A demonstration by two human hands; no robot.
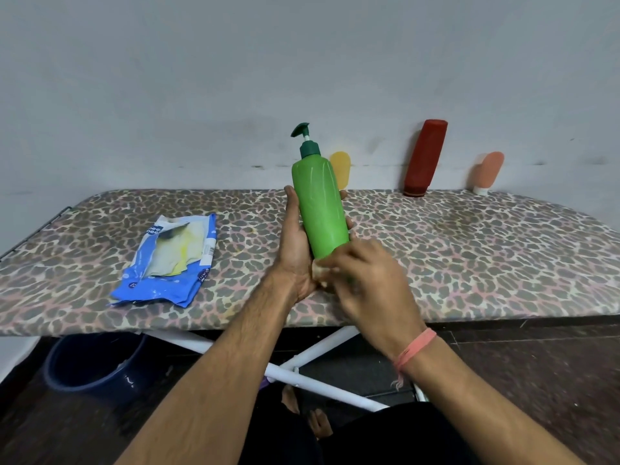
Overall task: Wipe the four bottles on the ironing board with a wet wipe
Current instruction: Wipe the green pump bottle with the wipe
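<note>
1. Green pump bottle (320, 209), head view: held tilted above the leopard-print ironing board (469, 250), its dark green pump head (303, 135) pointing up and slightly left.
2. Left hand (297, 245): my fingers curl round the bottle from behind, the thumb lying along its left side and the fingertips (349, 224) showing past its right edge; the grasp is closed on the bottle.
3. Right hand (365, 283): blurred, at the bottle's lower end; my fingers pinch a pale wet wipe (318, 270) against the base of the bottle. A pink thread band (416, 350) circles this wrist.
4. Yellow bottle (341, 169): standing at the far edge of the board against the wall, partly hidden behind the green bottle.
5. Red bottle (426, 157): cap down, leaning against the wall, to the right of the yellow one.
6. Peach bottle (489, 172): cap down on a white cap, leaning against the wall, furthest right.
7. Blue wet-wipe packet (167, 263): lying flat on the board to the left of my hands, its flap open.
8. Below the board: white crossed legs (322, 357) of the frame and a dark blue bucket (94, 364) on the floor at the left.
</note>
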